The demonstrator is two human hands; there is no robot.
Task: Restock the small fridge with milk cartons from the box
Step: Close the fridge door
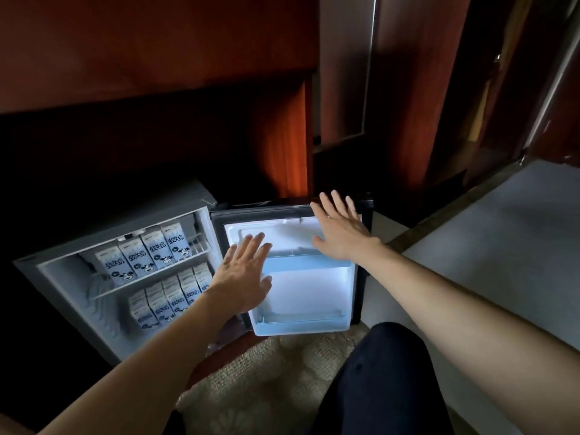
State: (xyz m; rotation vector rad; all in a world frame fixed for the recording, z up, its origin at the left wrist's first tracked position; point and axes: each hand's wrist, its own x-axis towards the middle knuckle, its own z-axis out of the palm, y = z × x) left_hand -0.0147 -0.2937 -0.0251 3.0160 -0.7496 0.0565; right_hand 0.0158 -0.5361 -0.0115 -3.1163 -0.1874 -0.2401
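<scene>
Dark wood panelling point(150, 48) behind — milk cartons point(147, 255) stand upright, fronts facing out.

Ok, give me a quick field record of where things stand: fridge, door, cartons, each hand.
fridge: open, lit inside
door: swung wide, inner side facing the camera
upper cartons: four milk cartons upright in a row on the wire shelf
lower cartons: more milk cartons packed in rows below
left hand: fingers straight, over the door's inner panel, holding nothing
right hand: fingers spread, at the door's top edge, holding nothing
contact with door: cannot tell
box: not in view
</scene>
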